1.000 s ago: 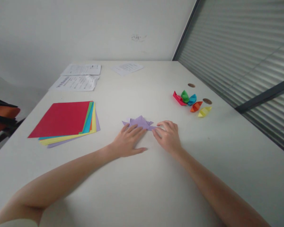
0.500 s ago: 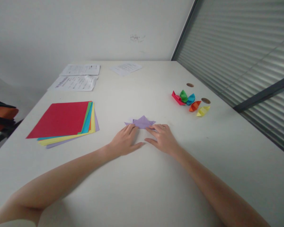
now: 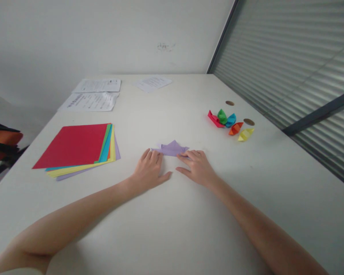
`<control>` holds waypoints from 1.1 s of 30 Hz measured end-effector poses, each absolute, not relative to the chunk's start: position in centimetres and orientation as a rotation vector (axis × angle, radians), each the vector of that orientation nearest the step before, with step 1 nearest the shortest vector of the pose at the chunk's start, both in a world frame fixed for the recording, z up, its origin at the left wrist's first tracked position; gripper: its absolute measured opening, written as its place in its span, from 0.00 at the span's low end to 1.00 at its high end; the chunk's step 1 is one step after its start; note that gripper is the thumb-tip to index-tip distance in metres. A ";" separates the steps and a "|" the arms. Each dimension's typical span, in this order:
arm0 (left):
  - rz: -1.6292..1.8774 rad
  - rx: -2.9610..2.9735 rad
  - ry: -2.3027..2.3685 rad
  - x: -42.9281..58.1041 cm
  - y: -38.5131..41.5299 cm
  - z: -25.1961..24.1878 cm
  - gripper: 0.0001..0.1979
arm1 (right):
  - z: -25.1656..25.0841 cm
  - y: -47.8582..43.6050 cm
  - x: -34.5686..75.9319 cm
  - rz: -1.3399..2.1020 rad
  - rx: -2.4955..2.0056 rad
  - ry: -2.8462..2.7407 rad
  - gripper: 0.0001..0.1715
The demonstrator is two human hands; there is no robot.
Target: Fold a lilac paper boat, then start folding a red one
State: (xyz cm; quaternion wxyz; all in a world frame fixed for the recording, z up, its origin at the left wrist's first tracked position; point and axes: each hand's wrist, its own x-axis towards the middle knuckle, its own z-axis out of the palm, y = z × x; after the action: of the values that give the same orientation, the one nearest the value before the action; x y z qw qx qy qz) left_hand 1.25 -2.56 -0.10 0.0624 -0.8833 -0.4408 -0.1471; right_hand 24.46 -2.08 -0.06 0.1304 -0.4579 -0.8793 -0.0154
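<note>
A partly folded purple paper (image 3: pixel 172 148) lies flat on the white table (image 3: pixel 172 214). My left hand (image 3: pixel 149 172) rests flat on the table with fingers stretched out, its fingertips pressing the paper's left edge. My right hand (image 3: pixel 197 167) also lies flat, fingers extended onto the paper's right edge. Neither hand grips anything.
A fanned stack of coloured sheets (image 3: pixel 77 147), red on top, lies at the left. Several small folded paper boats (image 3: pixel 231 124) sit at the right near two brown discs (image 3: pixel 249 121). Printed white papers (image 3: pixel 91 95) lie at the far side. A slatted window wall runs along the right.
My left hand has slid left and back along the paper's lower edge. My right hand moved left onto the paper's right side and then stayed.
</note>
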 end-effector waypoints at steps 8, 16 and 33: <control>-0.453 -2.602 -1.374 1.2 -2.6 -0.3 0.34 | -0.5 -2.0 24.8 -0.023 -1.295 -2.532 0.31; -0.447 -2.661 -1.337 1.2 -2.5 -0.2 0.36 | -1.2 -1.6 25.4 0.075 -1.189 -2.369 0.22; -0.615 -2.642 -1.376 0.9 -2.0 -0.9 0.34 | -1.4 -1.0 26.1 0.172 -1.587 -2.015 0.04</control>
State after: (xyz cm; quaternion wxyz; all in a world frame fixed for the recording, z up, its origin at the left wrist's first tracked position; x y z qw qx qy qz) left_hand 0.94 -2.03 -0.90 0.0497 -0.8676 -0.4518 -0.2018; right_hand 26.13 -1.00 -1.43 0.2816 -0.5923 -0.7522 0.0641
